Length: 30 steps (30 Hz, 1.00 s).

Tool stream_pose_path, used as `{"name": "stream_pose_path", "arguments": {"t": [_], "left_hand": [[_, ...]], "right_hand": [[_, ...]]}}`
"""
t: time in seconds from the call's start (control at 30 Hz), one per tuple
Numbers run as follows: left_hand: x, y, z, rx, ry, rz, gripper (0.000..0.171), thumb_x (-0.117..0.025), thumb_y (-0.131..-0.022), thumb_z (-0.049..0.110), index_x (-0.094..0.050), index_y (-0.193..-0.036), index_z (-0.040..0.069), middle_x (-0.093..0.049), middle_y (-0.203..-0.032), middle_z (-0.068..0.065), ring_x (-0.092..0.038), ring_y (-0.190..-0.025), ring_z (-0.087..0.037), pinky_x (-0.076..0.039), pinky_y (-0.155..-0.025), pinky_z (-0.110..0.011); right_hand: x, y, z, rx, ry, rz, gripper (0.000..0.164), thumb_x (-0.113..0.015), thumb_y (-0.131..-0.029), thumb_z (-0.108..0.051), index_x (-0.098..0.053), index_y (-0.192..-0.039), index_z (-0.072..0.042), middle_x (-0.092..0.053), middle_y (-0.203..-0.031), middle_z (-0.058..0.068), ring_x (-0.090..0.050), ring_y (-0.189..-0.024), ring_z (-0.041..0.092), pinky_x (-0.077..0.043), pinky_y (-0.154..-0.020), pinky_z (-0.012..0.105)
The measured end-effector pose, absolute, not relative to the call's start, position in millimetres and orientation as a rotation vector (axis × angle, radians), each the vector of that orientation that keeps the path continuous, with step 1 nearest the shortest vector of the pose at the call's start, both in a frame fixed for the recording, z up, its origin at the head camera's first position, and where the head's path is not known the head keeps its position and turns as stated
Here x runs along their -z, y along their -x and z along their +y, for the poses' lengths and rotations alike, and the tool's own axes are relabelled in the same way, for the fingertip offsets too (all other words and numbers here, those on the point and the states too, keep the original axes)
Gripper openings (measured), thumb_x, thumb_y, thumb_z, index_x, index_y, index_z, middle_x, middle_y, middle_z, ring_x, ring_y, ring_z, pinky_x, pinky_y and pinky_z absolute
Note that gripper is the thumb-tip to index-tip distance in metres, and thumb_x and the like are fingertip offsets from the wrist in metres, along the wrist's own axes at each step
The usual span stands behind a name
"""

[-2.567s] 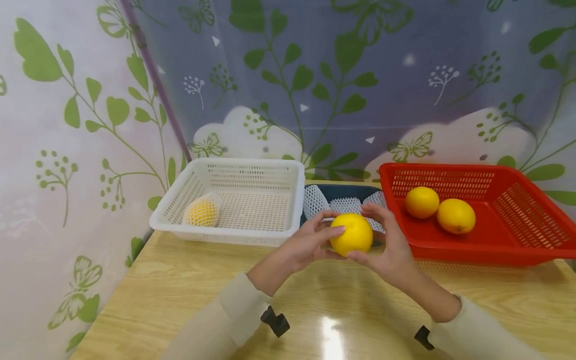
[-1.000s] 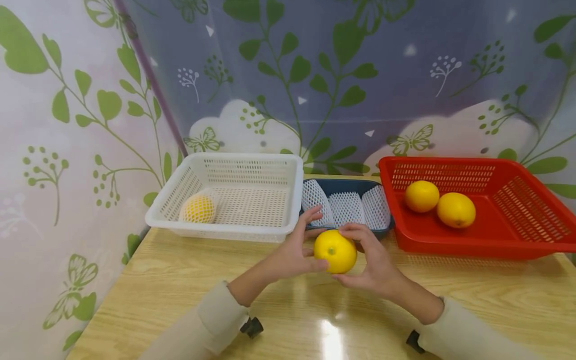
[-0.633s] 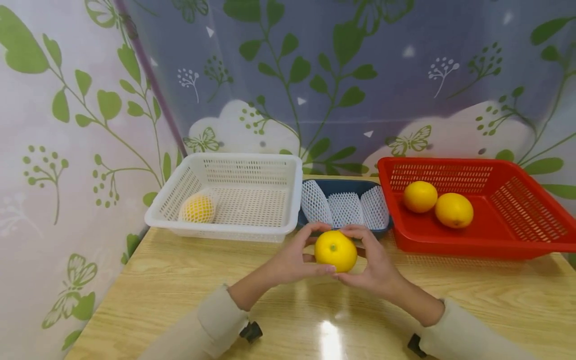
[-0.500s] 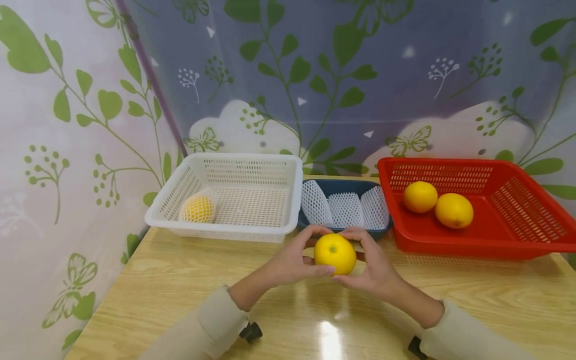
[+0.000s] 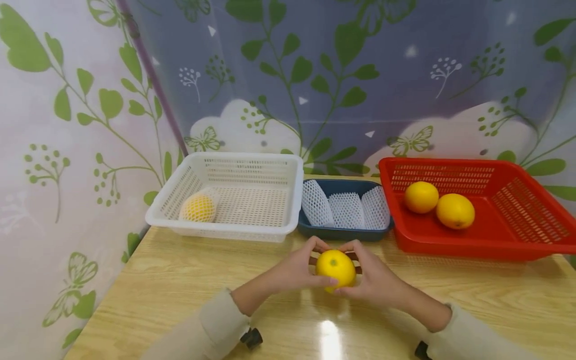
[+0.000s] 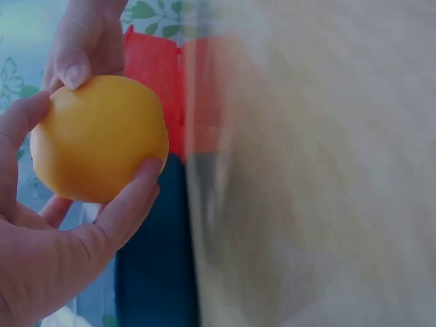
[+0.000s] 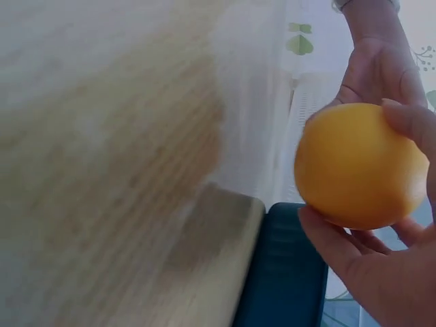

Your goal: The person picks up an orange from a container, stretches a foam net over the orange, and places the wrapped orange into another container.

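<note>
Between both hands, over the front of the table, is a round yellow citrus fruit (image 5: 335, 269) with its stem end up. My left hand (image 5: 297, 270) curls round its left side, thumb on the near face. From the other side my right hand (image 5: 375, 280) grips it, with the two thumbs close together at the front. The left wrist view shows the fruit (image 6: 99, 139) between thumb and fingers; in the right wrist view the fruit (image 7: 361, 167) hides part of the opposite hand. Just behind the hands stands a dark blue tray (image 5: 344, 234) with several white foam net sleeves (image 5: 346, 210).
A white basket (image 5: 225, 230) at the left holds one fruit in a foam net (image 5: 199, 208). The red basket (image 5: 486, 247) at the right holds two bare yellow citrus fruits (image 5: 455, 211). A patterned curtain (image 5: 279, 75) hangs behind the wooden table (image 5: 189, 270).
Both hands have brought the fruit from over the blue tray toward the front edge and lower. The fruit has turned so its stem end shows, and the left fingers have closed back onto it.
</note>
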State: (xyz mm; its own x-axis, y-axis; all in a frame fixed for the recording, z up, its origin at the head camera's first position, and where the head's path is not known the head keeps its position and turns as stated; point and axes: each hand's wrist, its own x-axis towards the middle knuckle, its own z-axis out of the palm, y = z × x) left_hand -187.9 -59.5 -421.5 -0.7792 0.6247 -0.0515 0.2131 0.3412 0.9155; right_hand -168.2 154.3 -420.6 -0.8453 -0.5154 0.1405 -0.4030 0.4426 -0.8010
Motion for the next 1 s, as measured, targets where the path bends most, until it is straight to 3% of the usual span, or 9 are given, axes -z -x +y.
{"name": "stream_pose_path", "arguments": {"t": [0.27, 0.53, 0.8, 1.0], "left_hand": [[436, 184, -56, -1.426, -0.778, 2.156, 0.050, -0.072, -0.078, 0.025, -0.038, -0.113, 0.014, -0.045, -0.114, -0.001, -0.052, -0.102, -0.014, -0.044, -0.087, -0.022], [437, 181, -58, -1.436, -0.718, 2.142, 0.050, -0.072, -0.078, 0.025, -0.039, -0.114, 0.016, -0.045, -0.117, -0.001, -0.054, -0.101, -0.017, -0.046, -0.085, -0.024], [440, 182, -54, -1.420, -0.838, 2.113, 0.057, -0.073, -0.078, 0.023, -0.038, -0.123, 0.016, -0.044, -0.122, 0.001, -0.050, -0.107, -0.014, -0.044, -0.089, -0.022], [440, 181, -53, -1.409, -0.867, 2.103, 0.061, -0.074, -0.076, 0.021, -0.039, -0.126, 0.017, -0.043, -0.122, 0.002, -0.048, -0.108, -0.013, -0.046, -0.085, -0.021]], "right_hand": [[430, 163, 154, 1.310, 0.727, 2.504, 0.070, -0.081, -0.065, -0.034, -0.037, -0.117, -0.016, -0.047, -0.119, 0.002, -0.052, -0.107, 0.024, -0.047, -0.088, 0.040], [433, 160, 153, 1.317, 0.712, 2.525, 0.071, -0.082, -0.064, -0.034, -0.037, -0.116, -0.019, -0.047, -0.117, -0.001, -0.052, -0.106, 0.021, -0.047, -0.089, 0.039], [413, 168, 161, 1.300, 0.754, 2.501, 0.093, -0.078, -0.068, -0.037, -0.020, -0.140, -0.024, -0.044, -0.123, 0.009, -0.051, -0.108, 0.027, -0.045, -0.090, 0.045], [391, 193, 161, 1.389, 0.706, 2.632, 0.075, -0.072, -0.078, -0.029, -0.027, -0.137, -0.015, -0.049, -0.120, 0.016, -0.055, -0.103, 0.034, -0.048, -0.085, 0.044]]}}
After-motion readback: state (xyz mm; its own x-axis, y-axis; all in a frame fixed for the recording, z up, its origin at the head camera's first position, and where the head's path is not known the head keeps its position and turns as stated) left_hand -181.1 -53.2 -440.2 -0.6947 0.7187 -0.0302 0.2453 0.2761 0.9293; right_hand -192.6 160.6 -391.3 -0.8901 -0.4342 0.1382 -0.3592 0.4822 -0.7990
